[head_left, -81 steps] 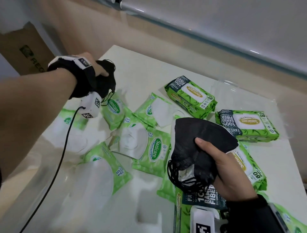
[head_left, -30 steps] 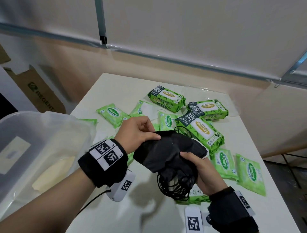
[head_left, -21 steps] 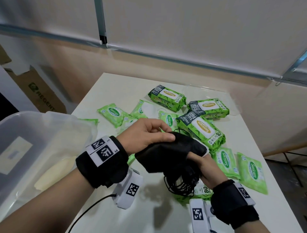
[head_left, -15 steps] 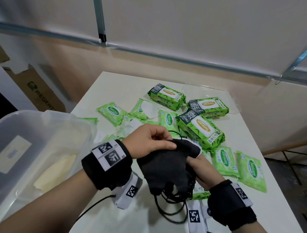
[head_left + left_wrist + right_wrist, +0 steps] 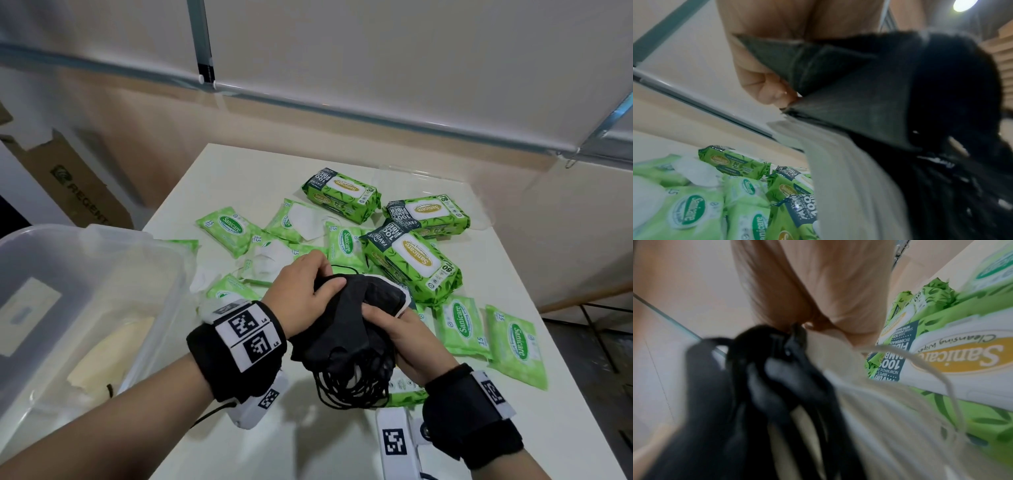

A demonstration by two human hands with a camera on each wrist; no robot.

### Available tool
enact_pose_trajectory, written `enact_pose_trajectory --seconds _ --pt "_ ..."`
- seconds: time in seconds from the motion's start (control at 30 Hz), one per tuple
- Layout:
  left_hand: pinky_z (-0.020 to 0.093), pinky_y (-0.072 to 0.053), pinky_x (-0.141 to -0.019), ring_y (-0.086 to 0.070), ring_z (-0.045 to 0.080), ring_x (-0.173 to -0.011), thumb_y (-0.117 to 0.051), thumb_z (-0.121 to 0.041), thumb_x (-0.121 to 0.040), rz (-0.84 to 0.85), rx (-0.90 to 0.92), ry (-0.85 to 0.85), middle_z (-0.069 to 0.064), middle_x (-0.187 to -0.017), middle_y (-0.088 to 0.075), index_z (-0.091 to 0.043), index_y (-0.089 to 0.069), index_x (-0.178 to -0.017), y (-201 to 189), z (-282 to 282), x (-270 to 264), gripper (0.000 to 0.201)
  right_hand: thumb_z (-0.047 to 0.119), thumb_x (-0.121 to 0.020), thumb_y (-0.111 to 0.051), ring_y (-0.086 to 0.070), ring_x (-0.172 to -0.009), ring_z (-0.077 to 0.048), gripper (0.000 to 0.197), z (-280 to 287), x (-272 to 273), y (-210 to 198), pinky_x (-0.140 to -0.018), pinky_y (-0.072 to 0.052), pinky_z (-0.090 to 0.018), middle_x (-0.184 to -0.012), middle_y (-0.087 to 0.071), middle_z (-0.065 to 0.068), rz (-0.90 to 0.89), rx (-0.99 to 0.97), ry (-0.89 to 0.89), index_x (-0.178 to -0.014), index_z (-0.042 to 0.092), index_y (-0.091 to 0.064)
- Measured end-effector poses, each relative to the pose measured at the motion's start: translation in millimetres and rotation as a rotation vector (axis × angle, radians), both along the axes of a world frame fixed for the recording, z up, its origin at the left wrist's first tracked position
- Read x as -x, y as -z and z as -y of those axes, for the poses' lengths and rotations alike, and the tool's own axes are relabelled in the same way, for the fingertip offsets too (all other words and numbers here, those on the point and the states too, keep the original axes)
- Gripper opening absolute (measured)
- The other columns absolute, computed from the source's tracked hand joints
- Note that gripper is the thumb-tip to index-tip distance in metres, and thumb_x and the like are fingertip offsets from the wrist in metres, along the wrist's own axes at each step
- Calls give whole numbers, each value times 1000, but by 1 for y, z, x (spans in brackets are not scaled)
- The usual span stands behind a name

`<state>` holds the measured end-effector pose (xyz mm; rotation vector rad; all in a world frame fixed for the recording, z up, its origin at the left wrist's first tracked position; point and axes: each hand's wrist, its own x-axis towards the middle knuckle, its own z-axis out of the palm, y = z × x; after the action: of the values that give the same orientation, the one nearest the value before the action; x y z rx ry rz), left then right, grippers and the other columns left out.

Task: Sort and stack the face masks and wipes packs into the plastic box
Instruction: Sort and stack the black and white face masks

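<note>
Both hands hold a bundle of black face masks (image 5: 346,329) above the white table (image 5: 239,171), ear loops dangling below. My left hand (image 5: 308,291) grips the bundle's top left edge, thumb on the fabric. My right hand (image 5: 397,332) clutches it from the right. The left wrist view shows fingers pinching the folded black masks (image 5: 869,97). Black masks (image 5: 766,394) and pale ones fill the right wrist view. Green wipes packs lie scattered: large ones (image 5: 411,260) behind the hands, small ones (image 5: 513,346) to the right. The clear plastic box (image 5: 102,260) stands at the left.
A cardboard carton (image 5: 78,185) stands on the floor at the far left. White masks (image 5: 270,260) lie among the small packs behind my left hand. A clear lid (image 5: 472,192) lies under the far large packs. The table's right edge runs close to the small packs.
My left hand brought a black mask to the bundle in my right hand. Both hands now squeeze the bundle together, which has turned more upright with its loops hanging down.
</note>
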<state>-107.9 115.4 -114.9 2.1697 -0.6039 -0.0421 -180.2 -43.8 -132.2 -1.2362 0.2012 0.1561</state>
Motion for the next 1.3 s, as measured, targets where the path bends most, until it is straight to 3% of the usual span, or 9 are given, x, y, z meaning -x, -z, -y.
enact_pose_trajectory --seconds 0.2,0.4,0.57,0.67,0.83,0.97,1.03,1.13,1.3 --pt "8 -36 -73 -53 8 -89 -58 -23 -92 -139 139 -26 -7 -94 -58 -20 -61 -107 -6 -2 -2 16 24 -83 -56 -67 -104 -19 39 -1 -4 -3 -83 -56 -26 -115 -70 -10 -43 -82 58 -119 8 -62" --pt "32 -47 -77 -58 15 -76 -55 -19 -93 -316 371 -51 -3 -78 -63 -22 -62 -83 -12 -6 -8 13 40 -86 -51 -62 -116 -21 51 -1 -6 -3 -100 -47 -35 -123 -66 -9 -129 -98 82 -126 9 -59" --pt "26 -48 -66 -57 13 -68 -50 -17 -96 -456 532 -32 2 -76 -62 -16 -60 -85 -17 -3 -5 15 45 -88 -47 -58 -120 -20 53 -5 -6 -7 -105 -41 -36 -127 -64 -8 -148 -166 31 -127 10 -60" --pt "18 -48 -57 -57 6 -58 -47 -15 -97 -570 631 0 -2 -69 -62 -14 -59 -84 -21 -3 -6 18 49 -89 -39 -62 -115 -18 53 -7 -4 -14 -100 -49 -33 -123 -66 -7 -148 -231 21 -118 14 -67" --pt "21 -47 -59 -56 13 -60 -54 -14 -93 -632 654 81 7 -75 -61 -13 -61 -83 -26 -6 -6 12 28 -88 -48 -71 -83 -13 32 -8 -4 -9 -73 -58 -25 -95 -75 -4 -199 -191 62 -103 10 -69" --pt "22 -49 -59 -56 16 -62 -61 -15 -87 -644 656 55 11 -77 -60 -15 -64 -80 -30 -6 -9 8 11 -95 -45 -71 -77 -10 23 -12 -5 -2 -66 -57 -22 -86 -75 -1 -174 -135 73 -107 9 -64" --pt "21 -50 -59 -58 14 -61 -60 -13 -87 -640 702 30 6 -73 -62 -15 -64 -79 -33 -6 -10 9 7 -84 -61 -71 -72 -10 17 -13 -4 -4 -61 -57 -23 -80 -75 0 -115 -129 87 -99 10 -66" --pt "17 -51 -58 -61 7 -56 -57 -9 -89 -561 836 -41 -3 -64 -66 -14 -61 -82 -47 -10 -16 10 14 -63 -78 -71 -86 -20 34 -8 -2 -3 -66 -58 -29 -95 -75 -8 -2 -132 102 -96 11 -72" --pt "18 -52 -57 -61 5 -54 -56 -15 -92 -406 890 -222 -6 -60 -67 -14 -62 -81 -80 -33 -36 12 -5 -78 -63 -70 -88 -26 25 4 0 -6 -74 -59 -34 -100 -73 -16 -25 -60 209 -100 4 -69"
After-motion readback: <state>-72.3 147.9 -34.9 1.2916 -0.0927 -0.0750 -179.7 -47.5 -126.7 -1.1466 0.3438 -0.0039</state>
